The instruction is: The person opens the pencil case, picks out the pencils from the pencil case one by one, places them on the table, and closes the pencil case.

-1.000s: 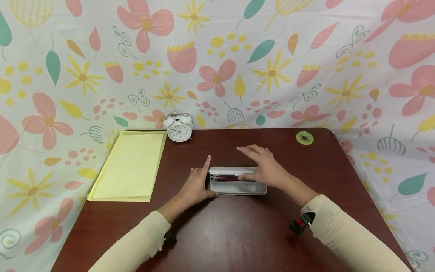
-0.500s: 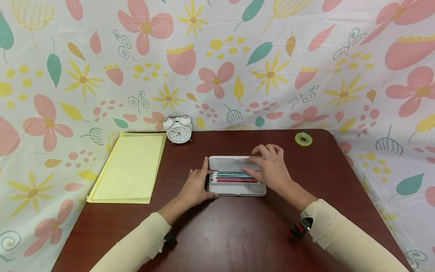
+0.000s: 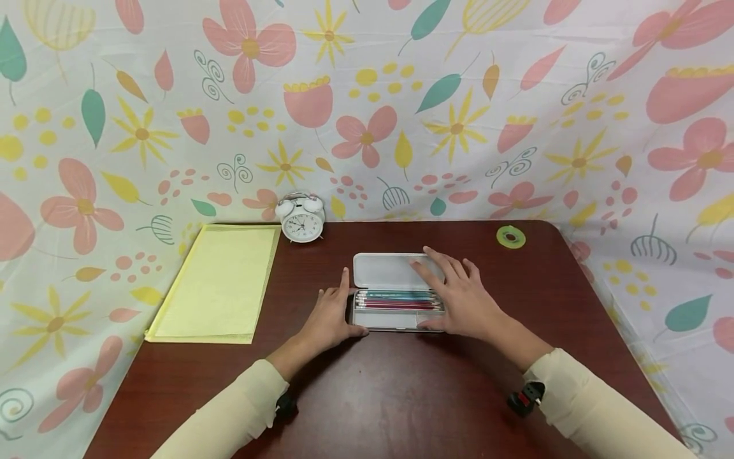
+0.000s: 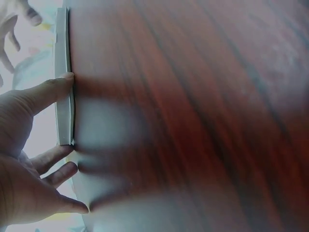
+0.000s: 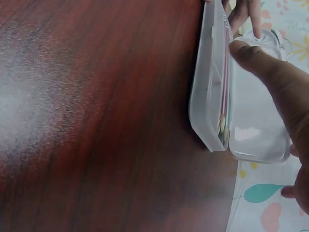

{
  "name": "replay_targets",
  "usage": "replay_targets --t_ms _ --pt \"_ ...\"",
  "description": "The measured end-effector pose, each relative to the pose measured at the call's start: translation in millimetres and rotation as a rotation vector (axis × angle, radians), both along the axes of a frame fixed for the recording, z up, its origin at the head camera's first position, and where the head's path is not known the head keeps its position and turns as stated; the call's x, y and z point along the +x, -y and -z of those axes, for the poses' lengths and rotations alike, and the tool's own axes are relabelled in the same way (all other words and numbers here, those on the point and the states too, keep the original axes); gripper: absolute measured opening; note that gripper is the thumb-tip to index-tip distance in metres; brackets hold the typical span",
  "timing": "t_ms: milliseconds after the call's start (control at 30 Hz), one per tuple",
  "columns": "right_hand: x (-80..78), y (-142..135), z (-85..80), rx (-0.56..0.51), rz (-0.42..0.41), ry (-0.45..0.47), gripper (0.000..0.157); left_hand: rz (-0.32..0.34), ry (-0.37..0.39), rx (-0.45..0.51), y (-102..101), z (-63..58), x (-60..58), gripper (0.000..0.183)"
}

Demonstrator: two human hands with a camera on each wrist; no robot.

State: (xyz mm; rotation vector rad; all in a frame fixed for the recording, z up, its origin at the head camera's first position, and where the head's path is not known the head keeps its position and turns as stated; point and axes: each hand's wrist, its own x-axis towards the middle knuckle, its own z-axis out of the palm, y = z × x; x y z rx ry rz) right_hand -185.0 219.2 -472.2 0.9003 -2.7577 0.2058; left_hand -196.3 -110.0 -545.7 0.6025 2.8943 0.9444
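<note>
A white pencil case (image 3: 381,320) lies on the table with its lid (image 3: 381,271) raised and tilted back. Several blue-green and dark red pencils (image 3: 395,299) lie side by side in the rear compartment; the front compartment is partly covered by my right hand. My left hand (image 3: 327,319) is at the case's left end, its thumb against the front side (image 4: 63,116) and its other fingers spread beyond the end. Over the right end, my right hand (image 3: 469,307) spreads its fingers across the lid, with the thumb low over the front compartment. The right wrist view shows pencil tips (image 5: 222,124) inside.
A yellow zip folder (image 3: 215,287) lies at the left of the brown table (image 3: 367,395). Behind it stands a white alarm clock (image 3: 302,223). A yellow-green tape roll (image 3: 511,237) lies far right. A flower-printed cloth (image 3: 367,95) hangs around the back and sides.
The pencil case's lid has swung from low over the pencils to leaning back. My right hand's fingers have spread and its thumb has come down towards the front. My left hand stays nearly still.
</note>
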Motion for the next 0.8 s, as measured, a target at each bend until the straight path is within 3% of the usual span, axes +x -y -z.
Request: replay_targets --t_ms 167,467,800 --pt "-1.7 0 6.5 0.021 0.02 0.127 0.148 -0.018 0.06 -0.038 -4 -22.6 9.8 0.142" --pt "-11.9 0 14.2 0.072 0.07 0.24 0.156 -0.015 0.069 -0.055 -6 -24.9 11.8 0.14" --pt "-24.4 -1 10.1 0.095 0.074 0.343 0.15 0.012 0.051 -0.11 -6 -30.7 10.2 0.136"
